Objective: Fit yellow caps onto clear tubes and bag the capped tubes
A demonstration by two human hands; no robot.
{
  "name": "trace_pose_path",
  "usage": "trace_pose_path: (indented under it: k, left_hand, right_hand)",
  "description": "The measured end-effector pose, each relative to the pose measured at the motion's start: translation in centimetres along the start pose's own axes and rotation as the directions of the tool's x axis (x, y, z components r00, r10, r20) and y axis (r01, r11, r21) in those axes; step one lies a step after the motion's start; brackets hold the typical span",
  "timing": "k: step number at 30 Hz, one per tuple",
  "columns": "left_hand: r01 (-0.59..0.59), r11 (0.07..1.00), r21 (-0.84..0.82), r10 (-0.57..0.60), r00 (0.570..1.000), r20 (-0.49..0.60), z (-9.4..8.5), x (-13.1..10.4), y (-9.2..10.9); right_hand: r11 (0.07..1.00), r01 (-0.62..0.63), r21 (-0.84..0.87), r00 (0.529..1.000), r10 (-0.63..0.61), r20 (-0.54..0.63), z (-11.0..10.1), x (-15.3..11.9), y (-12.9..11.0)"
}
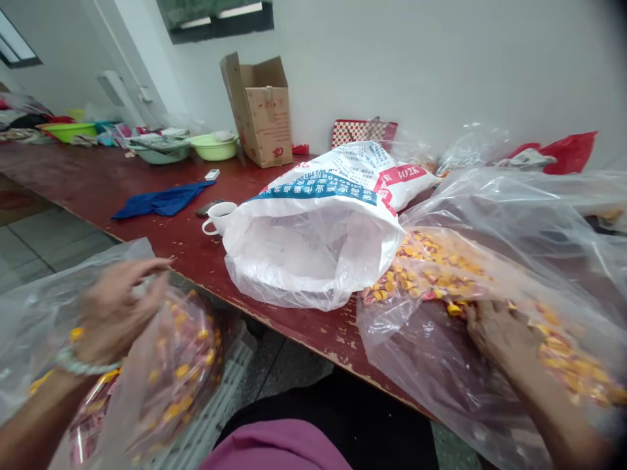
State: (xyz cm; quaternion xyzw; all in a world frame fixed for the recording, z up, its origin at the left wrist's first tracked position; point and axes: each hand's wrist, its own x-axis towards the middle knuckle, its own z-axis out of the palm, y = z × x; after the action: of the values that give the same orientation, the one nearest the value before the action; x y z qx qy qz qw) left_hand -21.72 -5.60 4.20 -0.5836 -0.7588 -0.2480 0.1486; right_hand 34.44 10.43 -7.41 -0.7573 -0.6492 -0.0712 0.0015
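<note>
My left hand (122, 303), with a pale bracelet at the wrist, is blurred over a clear plastic bag (181, 372) of small yellow-capped pieces at the lower left. Its fingers are bent, and whether they grip anything is unclear. On the right, my right hand (504, 329) reaches into another clear bag (416, 346), its fingertips among yellow-capped pieces (426, 261) near one yellow cap (455, 309). What those fingers hold is hidden. Between the hands lies a white printed sack (313, 241), its wide mouth facing me.
A white cup (220, 217) stands left of the sack on the red table (196, 261), near a blue cloth (164, 200). Farther back are a cardboard box (269, 124), a green basin (214, 149) and a red bag (573, 153). A crate (215, 398) sits below the table edge.
</note>
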Motion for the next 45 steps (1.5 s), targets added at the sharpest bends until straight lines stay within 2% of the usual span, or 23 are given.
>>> trace_pose_path:
  k: [2, 3, 5, 7, 9, 12, 15, 19, 21, 23, 27, 30, 35, 37, 40, 42, 45]
  left_hand:
    - [-0.139, 0.987, -0.077, 0.149, 0.979, 0.138, 2.8, 2.2, 4.7]
    - [-0.137, 0.985, -0.109, 0.157, 0.966, 0.204, 4.6, 3.4, 6.6]
    - [-0.018, 1.0, 0.005, 0.014, 0.896, 0.443, 8.6, 5.5, 9.4]
    - [0.052, 0.995, 0.086, -0.088, 0.861, 0.501, 12.4, 7.1, 10.6]
    - [0.099, 0.986, 0.133, -0.155, 0.836, 0.527, 15.4, 8.2, 10.7]
    - [0.131, 0.98, 0.15, -0.194, 0.798, 0.571, 17.8, 8.7, 9.8]
    - [0.111, 0.988, 0.108, -0.153, 0.797, 0.584, 18.2, 8.3, 8.8]
    - [0.016, 0.999, 0.04, -0.033, 0.875, 0.482, 17.2, 7.8, 8.5]
    - [-0.045, 0.998, 0.035, 0.026, 0.91, 0.413, 17.0, 8.1, 8.7]
    - [-0.111, 0.993, 0.039, 0.089, 0.924, 0.371, 17.2, 9.0, 8.9]
    - [-0.215, 0.976, 0.046, 0.182, 0.909, 0.376, 18.5, 11.5, 9.3]
    - [-0.225, 0.973, 0.059, 0.178, 0.884, 0.432, 19.7, 13.3, 9.0]
    - [-0.259, 0.965, 0.049, 0.174, 0.764, 0.621, 21.2, 14.5, 7.5]
    - [-0.271, 0.962, 0.039, 0.181, 0.738, 0.65, 21.6, 14.3, 7.1]
    - [-0.265, 0.964, 0.034, 0.177, 0.729, 0.661, 21.5, 13.8, 7.1]
    - [-0.248, 0.968, 0.03, 0.169, 0.739, 0.652, 20.8, 13.4, 7.4]
    - [-0.208, 0.978, 0.006, 0.169, 0.81, 0.562, 18.6, 12.8, 8.4]
  right_hand:
    - [0.997, 0.067, -0.045, 0.994, -0.07, -0.081, -0.1, -1.0, -2.1]
    - [0.992, 0.107, -0.061, 0.985, -0.114, -0.127, -0.2, -1.6, -3.0]
    - [0.978, 0.19, -0.087, 0.957, -0.204, -0.204, -0.1, -2.9, -4.6]
    - [0.961, 0.266, -0.081, 0.93, -0.277, -0.24, 0.0, -4.3, -5.6]
    - [0.944, 0.327, -0.054, 0.904, -0.329, -0.275, 0.3, -5.5, -6.1]
    - [0.921, 0.386, 0.043, 0.875, -0.351, -0.334, 0.6, -6.6, -6.0]
    - [0.906, 0.379, 0.189, 0.878, -0.288, -0.382, 0.4, -6.8, -5.3]
    - [0.899, 0.222, 0.377, 0.937, -0.09, -0.338, -0.9, -6.9, -4.3]
    - [0.856, 0.147, 0.496, 0.959, -0.001, -0.282, -1.7, -7.2, -4.1]
    - [0.802, 0.087, 0.59, 0.97, 0.067, -0.234, -2.4, -7.8, -4.2]
    - [0.744, 0.062, 0.665, 0.98, 0.082, -0.184, -3.3, -9.2, -4.6]
    - [0.715, 0.015, 0.699, 0.987, 0.103, -0.126, -3.6, -9.9, -4.9]
    - [0.634, -0.018, 0.773, 0.996, 0.076, -0.039, -3.5, -10.6, -5.6]
    - [0.599, -0.028, 0.8, 0.996, 0.08, -0.025, -3.4, -11.0, -6.2]
    - [0.511, -0.017, 0.859, 0.997, 0.078, -0.027, -3.5, -11.5, -7.1]
    - [0.44, 0.004, 0.898, 0.999, 0.041, -0.025, -3.8, -11.7, -7.7]
    - [0.37, 0.04, 0.928, 0.999, 0.006, -0.046, -4.7, -12.0, -8.4]
